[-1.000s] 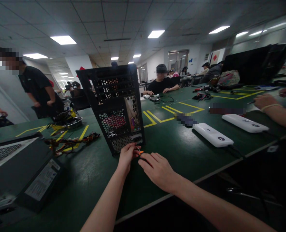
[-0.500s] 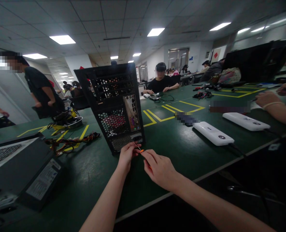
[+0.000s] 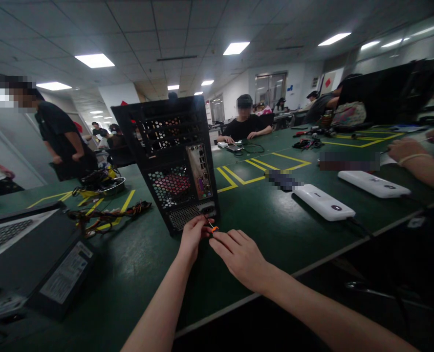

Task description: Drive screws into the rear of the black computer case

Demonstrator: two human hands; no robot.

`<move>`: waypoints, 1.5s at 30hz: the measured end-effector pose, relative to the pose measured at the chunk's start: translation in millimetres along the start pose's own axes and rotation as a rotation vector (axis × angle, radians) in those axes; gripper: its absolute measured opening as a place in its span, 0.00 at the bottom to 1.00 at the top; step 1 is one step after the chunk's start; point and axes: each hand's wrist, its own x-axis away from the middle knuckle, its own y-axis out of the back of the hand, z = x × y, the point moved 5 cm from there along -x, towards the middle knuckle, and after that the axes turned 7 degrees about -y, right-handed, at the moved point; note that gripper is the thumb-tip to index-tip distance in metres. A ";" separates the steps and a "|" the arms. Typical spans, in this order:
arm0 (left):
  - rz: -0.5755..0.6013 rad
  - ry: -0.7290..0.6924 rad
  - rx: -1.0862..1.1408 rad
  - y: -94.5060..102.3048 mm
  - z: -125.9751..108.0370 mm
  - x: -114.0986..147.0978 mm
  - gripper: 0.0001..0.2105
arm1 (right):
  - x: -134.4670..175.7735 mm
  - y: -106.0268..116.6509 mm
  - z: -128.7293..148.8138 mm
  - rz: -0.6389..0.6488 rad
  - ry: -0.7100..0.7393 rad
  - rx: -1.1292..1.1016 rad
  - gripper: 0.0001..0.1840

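Observation:
A black computer case stands upright on the green table, its back panel with ports and the power supply grille facing me. At its lower right corner, my left hand is closed in a pinch around the thin shaft of a screwdriver, close to the power socket. My right hand has its fingers together around the screwdriver's orange handle, which it partly hides. The screwdriver slants up toward the case; its tip is hidden by my left fingers.
To the left lies a grey metal computer unit, with bundled cables and a metal bowl behind it. White power banks sit on the right. A co-worker's hand is at the far right; another person sits opposite.
My right hand's fingers have straightened and shifted slightly left and down on the handle, baring more of its orange end. My left hand stays put.

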 end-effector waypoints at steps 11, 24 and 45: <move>-0.001 0.016 0.028 -1.5 -4.3 3.6 0.11 | 0.7 -4.2 -4.8 0.048 -0.145 -0.139 0.13; -0.005 0.100 0.205 0.1 -2.9 4.2 0.08 | 4.8 -2.5 -1.6 -0.092 -0.054 -0.118 0.12; -0.003 0.128 0.246 -1.0 -2.6 3.8 0.08 | 0.6 1.2 1.6 -0.037 -0.046 -0.032 0.09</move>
